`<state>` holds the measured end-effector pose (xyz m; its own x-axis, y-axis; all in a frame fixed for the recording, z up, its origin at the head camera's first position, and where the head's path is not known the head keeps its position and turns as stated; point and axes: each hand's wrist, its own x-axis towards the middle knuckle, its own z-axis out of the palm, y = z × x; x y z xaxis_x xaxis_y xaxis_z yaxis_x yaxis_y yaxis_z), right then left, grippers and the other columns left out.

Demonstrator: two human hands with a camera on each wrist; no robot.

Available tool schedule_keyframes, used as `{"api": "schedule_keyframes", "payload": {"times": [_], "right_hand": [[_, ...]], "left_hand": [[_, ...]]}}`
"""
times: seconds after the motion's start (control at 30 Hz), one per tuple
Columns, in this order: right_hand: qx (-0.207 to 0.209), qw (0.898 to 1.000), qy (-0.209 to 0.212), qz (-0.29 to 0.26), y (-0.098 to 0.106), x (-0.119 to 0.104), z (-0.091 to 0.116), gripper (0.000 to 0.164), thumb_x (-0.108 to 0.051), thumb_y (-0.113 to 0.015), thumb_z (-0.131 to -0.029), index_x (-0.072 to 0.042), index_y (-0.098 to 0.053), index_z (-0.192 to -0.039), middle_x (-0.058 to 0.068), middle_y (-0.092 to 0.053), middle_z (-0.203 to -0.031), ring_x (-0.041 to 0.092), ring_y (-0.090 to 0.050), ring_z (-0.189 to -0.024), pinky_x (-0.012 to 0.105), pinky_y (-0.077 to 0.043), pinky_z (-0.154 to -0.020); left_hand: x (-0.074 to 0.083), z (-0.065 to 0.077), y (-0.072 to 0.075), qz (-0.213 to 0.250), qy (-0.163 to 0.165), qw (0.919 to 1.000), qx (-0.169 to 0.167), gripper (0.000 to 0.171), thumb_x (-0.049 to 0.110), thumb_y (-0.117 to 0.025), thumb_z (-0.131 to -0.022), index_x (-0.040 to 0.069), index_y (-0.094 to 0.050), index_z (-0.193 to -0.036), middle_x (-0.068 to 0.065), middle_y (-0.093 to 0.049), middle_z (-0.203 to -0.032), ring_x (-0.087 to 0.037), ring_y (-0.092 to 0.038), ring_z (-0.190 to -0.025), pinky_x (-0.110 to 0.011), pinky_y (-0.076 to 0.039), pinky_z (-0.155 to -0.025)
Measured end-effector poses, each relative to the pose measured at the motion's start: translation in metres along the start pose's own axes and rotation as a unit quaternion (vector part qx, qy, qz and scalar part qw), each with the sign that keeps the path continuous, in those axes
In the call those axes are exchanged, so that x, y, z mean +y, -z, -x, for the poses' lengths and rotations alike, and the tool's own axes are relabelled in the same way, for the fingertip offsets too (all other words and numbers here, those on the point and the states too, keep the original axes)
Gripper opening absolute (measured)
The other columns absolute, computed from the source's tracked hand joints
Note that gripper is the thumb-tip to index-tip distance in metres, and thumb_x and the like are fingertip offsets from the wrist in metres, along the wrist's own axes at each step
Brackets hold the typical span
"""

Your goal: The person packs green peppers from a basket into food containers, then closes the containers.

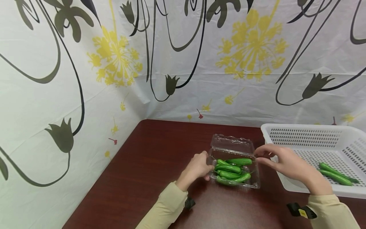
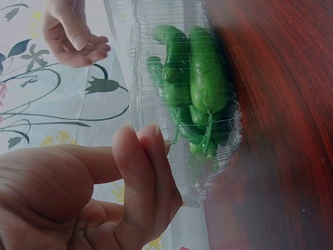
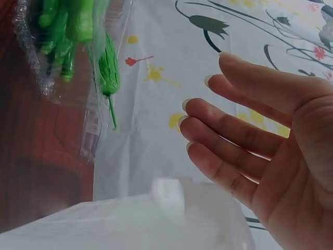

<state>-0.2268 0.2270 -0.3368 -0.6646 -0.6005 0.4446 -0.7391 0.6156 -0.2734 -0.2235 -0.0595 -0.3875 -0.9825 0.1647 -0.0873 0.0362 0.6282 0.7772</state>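
A clear plastic clamshell box point(image 1: 232, 145) stands on the table with its lid raised at the back. Several green peppers point(image 1: 229, 168) lie inside, and one pepper point(image 3: 108, 67) pokes its stem past the rim in the right wrist view. My left hand point(image 1: 197, 166) pinches the box's left edge between thumb and fingers. Beside the right edge hovers my right hand point(image 1: 286, 161), its fingers loosely bent and holding nothing; the right wrist view shows a gap between its fingertips and the box.
A white perforated plastic basket point(image 1: 307, 128) stands at the right, close by the right forearm, with a few green peppers point(image 1: 337, 176) on its floor. The dark red wooden table point(image 1: 160, 152) meets patterned white sheeting point(image 1: 183, 108) at the back and left.
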Motion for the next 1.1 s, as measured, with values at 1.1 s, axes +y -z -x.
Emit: {"api": "schedule_keyframes", "payload": {"times": [1.1], "right_hand": [[0.051,0.993,-0.094,0.057,0.031,0.028,0.021,0.020,-0.015,-0.068,-0.083,-0.018,-0.066,-0.103,-0.004,-0.064,-0.098,0.000,-0.057,-0.075,0.025,-0.047,-0.060]], "left_hand": [[0.000,0.001,0.000,-0.012,-0.006,0.9999,0.001,0.021,0.008,-0.067,-0.081,0.002,-0.050,-0.092,-0.006,-0.053,-0.065,-0.011,-0.056,-0.036,-0.023,-0.047,-0.040]]}}
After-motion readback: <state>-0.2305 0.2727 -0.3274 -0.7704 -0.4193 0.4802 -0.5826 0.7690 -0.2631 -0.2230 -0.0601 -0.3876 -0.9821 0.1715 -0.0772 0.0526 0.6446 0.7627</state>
